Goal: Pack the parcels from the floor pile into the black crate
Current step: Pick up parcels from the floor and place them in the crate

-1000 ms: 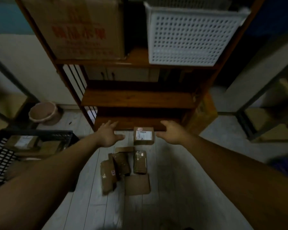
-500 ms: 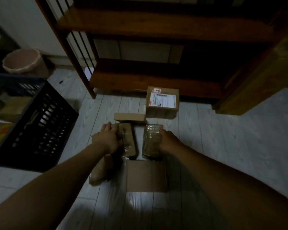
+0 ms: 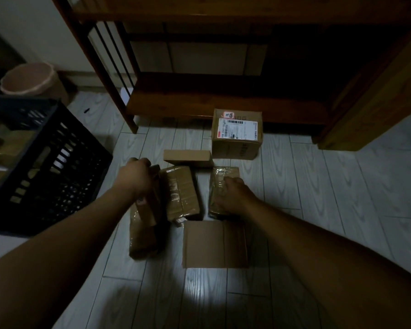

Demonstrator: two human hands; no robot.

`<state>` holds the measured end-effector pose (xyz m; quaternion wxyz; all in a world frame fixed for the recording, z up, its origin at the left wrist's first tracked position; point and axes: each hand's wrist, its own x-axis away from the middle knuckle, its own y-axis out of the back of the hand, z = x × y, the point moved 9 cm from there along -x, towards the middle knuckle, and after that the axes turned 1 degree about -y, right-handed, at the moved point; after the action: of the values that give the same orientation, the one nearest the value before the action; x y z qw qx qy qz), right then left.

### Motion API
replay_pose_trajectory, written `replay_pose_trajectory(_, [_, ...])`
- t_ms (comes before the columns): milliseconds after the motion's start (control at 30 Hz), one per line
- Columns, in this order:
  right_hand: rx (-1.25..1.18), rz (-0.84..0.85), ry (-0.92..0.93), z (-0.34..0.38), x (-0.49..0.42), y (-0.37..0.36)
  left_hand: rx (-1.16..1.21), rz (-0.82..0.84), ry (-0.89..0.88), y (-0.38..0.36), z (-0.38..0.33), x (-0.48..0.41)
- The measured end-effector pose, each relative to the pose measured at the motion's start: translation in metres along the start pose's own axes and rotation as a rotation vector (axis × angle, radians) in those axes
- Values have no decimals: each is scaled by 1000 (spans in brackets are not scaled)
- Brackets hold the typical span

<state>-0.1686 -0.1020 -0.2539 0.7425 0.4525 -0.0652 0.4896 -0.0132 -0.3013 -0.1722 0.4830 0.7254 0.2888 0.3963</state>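
Pale plank floor (image 3: 318, 198) holds the pile: left hand (image 3: 134, 178) grips the top end of a taped parcel (image 3: 150, 210), right hand (image 3: 233, 195) clasps a film-wrapped parcel (image 3: 220, 176), black crate (image 3: 45, 162) lies left of the left hand

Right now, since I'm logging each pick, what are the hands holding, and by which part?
The left hand grips the left taped parcel by its far end. The right hand lies over the right taped parcel; whether it grips cannot be told.
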Motion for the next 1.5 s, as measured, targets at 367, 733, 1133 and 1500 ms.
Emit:
replay_pose_trajectory(367, [-132,60,49,148,124,76,231,79,40,173,-6,88])
replay_pose_trajectory(733, [-511,-51,-90,332,298,235,1124,297,93,397,-64,213])
replay_pose_trajectory(1133, [-465,-360,196,444,482,371,836,361,-228,570,-116,327])
replay_pose_trajectory(1500, [-389,-432,374,499,590,385,873,205,-285,644,-89,423])
